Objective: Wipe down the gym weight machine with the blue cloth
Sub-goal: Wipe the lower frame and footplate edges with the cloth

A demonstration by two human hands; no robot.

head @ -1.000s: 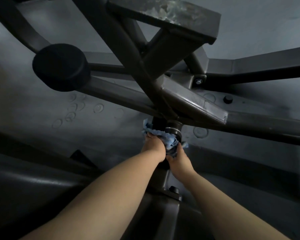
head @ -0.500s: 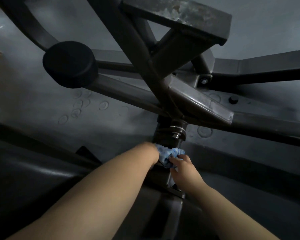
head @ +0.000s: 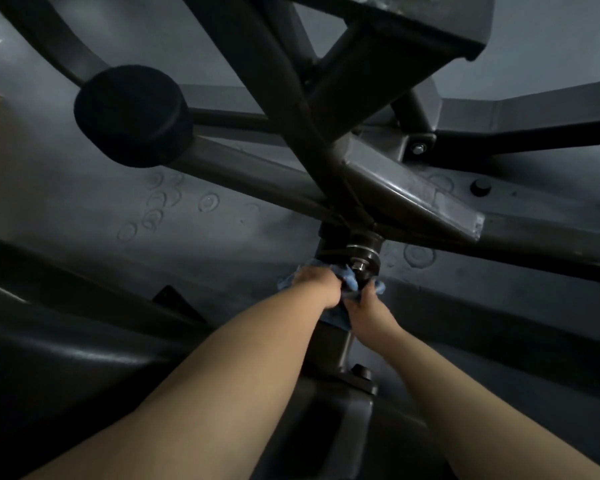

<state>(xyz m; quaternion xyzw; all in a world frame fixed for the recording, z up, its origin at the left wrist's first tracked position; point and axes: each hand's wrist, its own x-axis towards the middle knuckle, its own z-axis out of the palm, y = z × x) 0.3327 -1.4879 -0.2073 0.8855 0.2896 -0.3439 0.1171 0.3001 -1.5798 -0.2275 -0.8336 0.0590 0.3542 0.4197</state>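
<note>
The dark steel frame of the weight machine [head: 409, 199] is filling the view; no brand, label or writing is showing anywhere on it. A round black end cap [head: 132, 116] is jutting out upper left. The blue cloth [head: 347, 282] is sitting bunched around the post just below the pivot bolt [head: 361, 261]. The left hand [head: 321, 285] and right hand [head: 368, 311] are both gripping it. Since half a second ago, both hands and the cloth have been climbing toward the bolt.
</note>
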